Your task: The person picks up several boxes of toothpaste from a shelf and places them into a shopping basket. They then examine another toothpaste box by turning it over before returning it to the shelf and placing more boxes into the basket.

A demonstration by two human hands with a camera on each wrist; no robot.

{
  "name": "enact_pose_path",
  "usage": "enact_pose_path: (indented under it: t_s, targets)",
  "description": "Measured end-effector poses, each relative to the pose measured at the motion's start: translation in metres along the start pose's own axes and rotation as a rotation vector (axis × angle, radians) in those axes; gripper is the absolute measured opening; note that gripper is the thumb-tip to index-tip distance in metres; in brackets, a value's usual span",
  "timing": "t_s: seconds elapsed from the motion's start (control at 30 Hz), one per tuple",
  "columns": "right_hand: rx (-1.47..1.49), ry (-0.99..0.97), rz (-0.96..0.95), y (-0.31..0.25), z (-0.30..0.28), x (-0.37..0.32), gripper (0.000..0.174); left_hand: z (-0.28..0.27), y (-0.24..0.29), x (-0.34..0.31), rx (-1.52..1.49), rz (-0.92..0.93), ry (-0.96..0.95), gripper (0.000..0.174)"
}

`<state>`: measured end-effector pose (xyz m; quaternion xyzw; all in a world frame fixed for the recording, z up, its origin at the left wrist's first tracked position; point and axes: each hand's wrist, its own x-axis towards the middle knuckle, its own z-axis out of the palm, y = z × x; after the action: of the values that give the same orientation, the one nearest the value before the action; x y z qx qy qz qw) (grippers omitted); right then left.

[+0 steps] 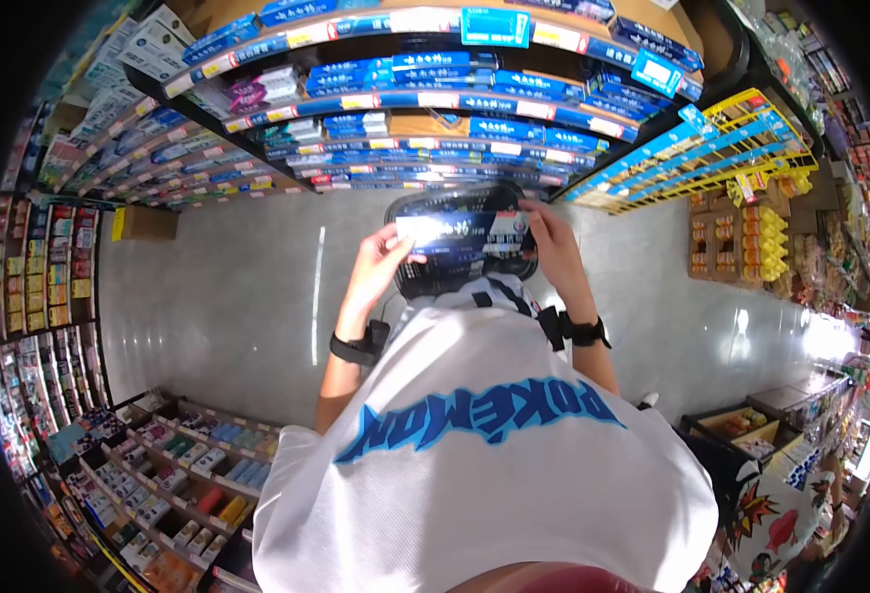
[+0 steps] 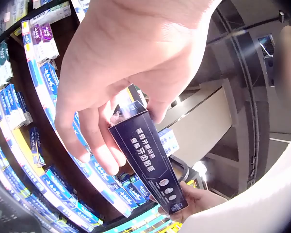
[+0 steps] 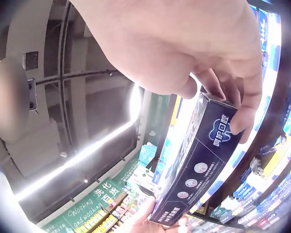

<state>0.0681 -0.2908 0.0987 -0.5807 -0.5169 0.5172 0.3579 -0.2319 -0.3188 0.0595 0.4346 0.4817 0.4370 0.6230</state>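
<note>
A long dark blue toothpaste box (image 1: 470,234) is held level in front of the body, over a black shopping basket (image 1: 418,202). My left hand (image 1: 376,265) pinches its left end between thumb and fingers. At the opposite end, my right hand (image 1: 557,255) grips the box with the thumb on the near face. The left wrist view shows one narrow printed side of the toothpaste box (image 2: 150,160), with white lettering and small round pictures. In the right wrist view, fingertips (image 3: 242,121) curl over the box's edge beside a tooth-shaped logo.
Ahead stand curved shelves (image 1: 435,99) stocked with blue toothpaste boxes. A yellow wire rack (image 1: 692,148) stands at the right, near stacked orange and yellow goods (image 1: 766,242). Grey floor (image 1: 227,287) lies around me. Behind on the left is a tiered display (image 1: 178,474); another person (image 1: 781,514) is behind right.
</note>
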Motion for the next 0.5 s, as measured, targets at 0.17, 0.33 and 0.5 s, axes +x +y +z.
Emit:
enact_pose_path:
  t_s: [0.17,0.33,0.5]
  targets:
    - [-0.001,-0.009,-0.027,0.005,0.002,0.004,0.040,-0.001,-0.001,-0.002,-0.021,-0.033,-0.003,0.035]
    - [0.000,-0.040,-0.005,0.009,0.004,0.006,0.041,0.001,-0.011,-0.002,0.022,0.013,0.059,0.034]
    - [0.024,-0.034,0.027,0.014,0.008,0.000,0.042,-0.002,-0.019,-0.002,0.088,-0.020,0.095,0.033]
